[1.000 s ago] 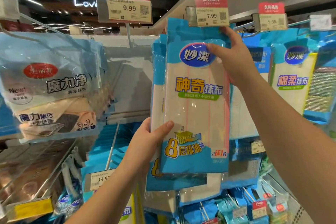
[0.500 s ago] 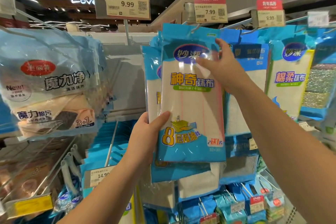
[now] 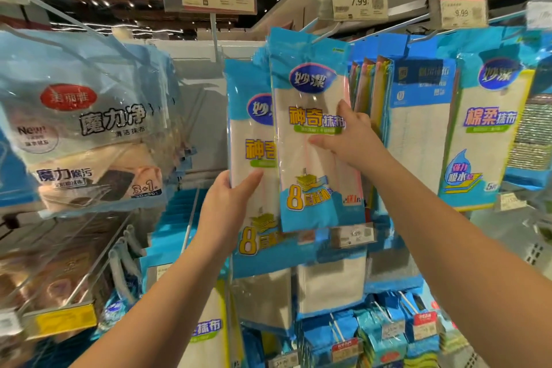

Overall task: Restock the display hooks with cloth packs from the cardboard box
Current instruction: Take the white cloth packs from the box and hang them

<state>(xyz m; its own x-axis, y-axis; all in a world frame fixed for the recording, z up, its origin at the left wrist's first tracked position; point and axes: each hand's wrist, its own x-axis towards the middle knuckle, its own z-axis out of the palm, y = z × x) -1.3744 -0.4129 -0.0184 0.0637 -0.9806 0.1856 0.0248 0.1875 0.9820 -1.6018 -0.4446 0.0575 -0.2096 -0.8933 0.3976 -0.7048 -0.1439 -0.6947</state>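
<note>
Head view: blue-and-white plastic cloth pack (image 3: 313, 134) hangs on wire display hook (image 3: 324, 34).
Right hand (image 3: 348, 136): fingers pinch its right edge.
Left hand (image 3: 230, 203): grips spare pack (image 3: 254, 164).
Next: release, thread spare.

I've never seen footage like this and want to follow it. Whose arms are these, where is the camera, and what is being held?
No machine is involved: a person wears one wide-angle camera on the head, so you look along their own bare arms at a shop display. The right hand holds the front cloth pack at its right edge; the pack's top sits at the wire hook under the 7.99 price tag. The left hand has its grip on the second cloth pack, just behind and lower. Other packs hang on neighbouring hooks. The cardboard box is not in view.
</note>
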